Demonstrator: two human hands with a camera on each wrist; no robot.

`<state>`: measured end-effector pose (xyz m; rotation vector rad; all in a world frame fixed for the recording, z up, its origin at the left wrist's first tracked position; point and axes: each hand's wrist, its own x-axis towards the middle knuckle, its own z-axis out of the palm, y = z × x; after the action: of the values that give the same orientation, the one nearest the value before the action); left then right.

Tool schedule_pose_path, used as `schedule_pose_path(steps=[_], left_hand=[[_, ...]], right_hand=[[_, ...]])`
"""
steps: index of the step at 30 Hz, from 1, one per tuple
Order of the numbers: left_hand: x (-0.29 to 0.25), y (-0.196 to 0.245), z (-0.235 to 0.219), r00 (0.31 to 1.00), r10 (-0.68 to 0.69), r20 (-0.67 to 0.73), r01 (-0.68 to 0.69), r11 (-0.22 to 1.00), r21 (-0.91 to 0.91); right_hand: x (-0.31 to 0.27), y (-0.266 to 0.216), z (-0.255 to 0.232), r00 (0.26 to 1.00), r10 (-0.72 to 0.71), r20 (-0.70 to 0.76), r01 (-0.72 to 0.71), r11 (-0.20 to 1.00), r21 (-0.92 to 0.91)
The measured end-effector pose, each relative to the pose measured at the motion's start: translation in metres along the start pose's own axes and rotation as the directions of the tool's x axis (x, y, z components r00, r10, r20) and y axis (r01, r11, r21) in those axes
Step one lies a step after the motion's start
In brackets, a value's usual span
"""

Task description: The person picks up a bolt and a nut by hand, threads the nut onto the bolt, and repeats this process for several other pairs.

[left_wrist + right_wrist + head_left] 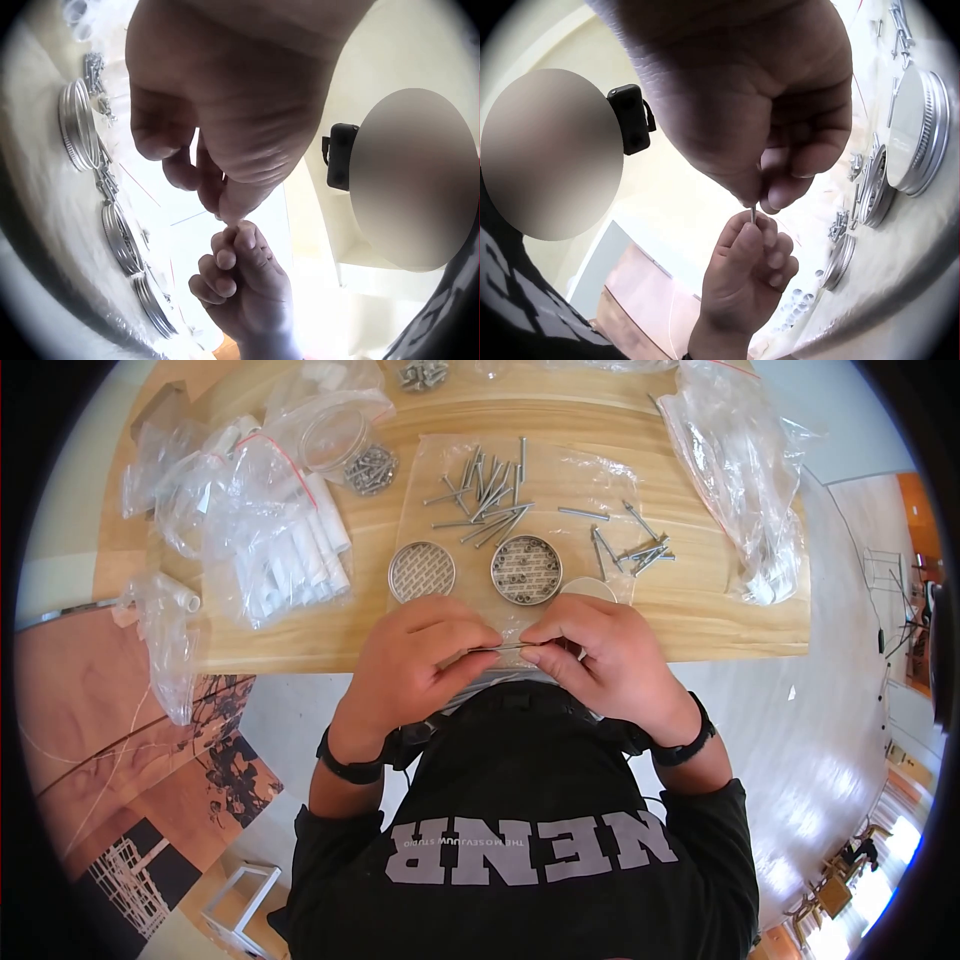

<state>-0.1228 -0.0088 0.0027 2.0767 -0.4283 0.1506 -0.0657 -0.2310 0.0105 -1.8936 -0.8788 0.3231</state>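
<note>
Rod (510, 647), thin and silvery: we see it pinched by left hand (412, 658) and right hand (610, 652), at the wood-grain table's (300, 646) near edge; glossy pale floor (760, 750) alongside.

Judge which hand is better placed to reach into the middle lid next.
Probably right: the right hand is nearer the middle lid, the left hand nearer the left lid. Both pinch a rod.

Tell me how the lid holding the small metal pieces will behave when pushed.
The lid will probably slide flat rather than tip, being wide and shallow. Its metallic look suggests stiffness. The small pieces look loose inside, so they'd likely shift or scatter if jolted.
</note>
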Motion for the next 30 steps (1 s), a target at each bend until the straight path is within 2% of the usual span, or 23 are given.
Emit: schedule_pose_path(steps=[2,3,5,9,11,12,14,15,17,21,23,27,29,30], left_hand=[[0.000,-0.002,-0.002,0.994,0.109,-0.006,-0.109,0.990,0.085],[0.000,-0.002,-0.002,0.994,0.111,-0.004,-0.110,0.990,0.083],[-0.002,0.000,-0.002,1.000,0.001,0.004,-0.001,0.996,0.088],[-0.003,0.002,-0.005,0.994,-0.089,0.057,0.083,0.992,0.090],[-0.005,0.001,-0.010,0.934,-0.296,0.200,0.310,0.950,-0.045],[-0.005,0.000,-0.012,0.934,-0.294,0.203,0.308,0.950,-0.044],[-0.003,0.001,-0.016,0.918,-0.252,0.305,0.323,0.923,-0.210],[-0.001,0.004,-0.015,0.919,-0.250,0.306,0.321,0.924,-0.208],[0.003,0.009,-0.010,0.975,-0.195,0.104,0.208,0.967,-0.144],[0.005,0.007,-0.008,0.991,-0.132,0.018,0.133,0.987,-0.089],[0.003,0.002,-0.008,1.000,0.017,-0.001,-0.017,1.000,0.012],[-0.001,0.003,-0.011,0.999,-0.018,0.031,0.016,0.998,0.059],[-0.009,-0.002,-0.017,0.978,-0.145,0.151,0.146,0.989,0.006],[-0.011,-0.005,-0.019,0.977,-0.142,0.157,0.143,0.990,0.008]], right_hand=[[0.001,-0.001,0.001,1.000,-0.011,-0.010,0.011,1.000,-0.009],[0.001,-0.002,0.001,1.000,-0.025,-0.016,0.025,1.000,-0.016],[0.001,-0.002,0.002,1.000,-0.019,-0.009,0.019,1.000,-0.019],[0.001,-0.004,0.003,0.999,-0.048,-0.017,0.046,0.996,-0.079],[0.002,-0.005,0.004,0.997,-0.074,-0.023,0.073,0.995,-0.073],[0.002,-0.005,0.004,0.994,-0.103,-0.025,0.101,0.993,-0.067],[0.002,-0.005,0.002,0.995,-0.098,-0.029,0.096,0.994,-0.052],[0.002,-0.005,0.001,0.995,-0.093,-0.031,0.092,0.995,-0.034],[0.002,-0.003,-0.002,0.997,-0.071,-0.042,0.070,0.997,-0.025],[0.001,0.000,-0.002,0.998,-0.041,-0.052,0.041,0.999,-0.003],[0.000,-0.001,0.000,0.998,-0.032,-0.058,0.032,0.999,0.002],[0.001,-0.001,0.001,0.997,-0.055,-0.060,0.055,0.998,-0.001],[0.001,-0.003,0.002,0.996,-0.075,-0.044,0.075,0.997,0.000],[0.001,-0.004,0.002,0.995,-0.097,-0.023,0.097,0.995,-0.003]])
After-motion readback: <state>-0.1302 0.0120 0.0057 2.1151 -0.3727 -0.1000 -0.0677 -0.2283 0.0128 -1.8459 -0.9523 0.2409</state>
